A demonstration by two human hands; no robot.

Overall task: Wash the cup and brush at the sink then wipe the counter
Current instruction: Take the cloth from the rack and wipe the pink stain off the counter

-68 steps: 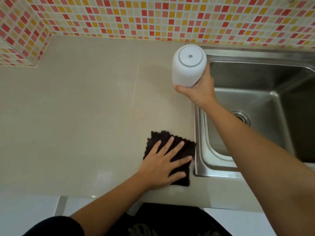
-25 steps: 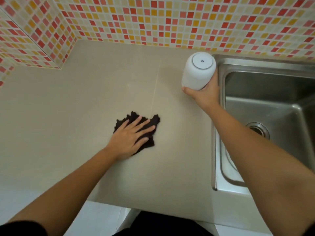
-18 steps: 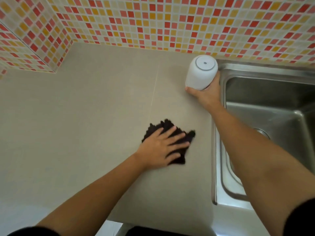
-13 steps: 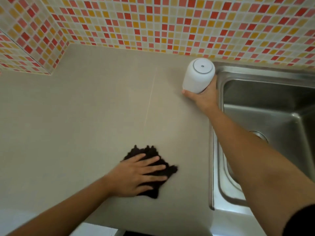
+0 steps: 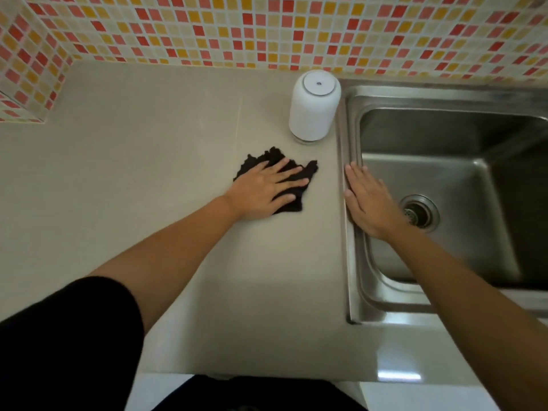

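A white cup [image 5: 313, 109] stands upside down on the beige counter [image 5: 148, 161], right beside the sink's left rim. My left hand [image 5: 264, 189] lies flat with spread fingers on a crumpled black cloth [image 5: 292, 200], pressing it to the counter just below the cup. My right hand [image 5: 367, 201] rests flat and straight-fingered on the left rim of the steel sink [image 5: 353, 262], holding nothing. No brush is in view.
The sink basin has a round drain [image 5: 418, 214] right of my right hand. A red, orange and yellow mosaic tile wall [image 5: 267, 31] runs along the back and the left corner. The counter's front edge lies near my body.
My right hand has let go of the cup, which now stands alone on the counter, and has come down onto the sink rim. My left hand has slid the cloth up and right toward the cup.
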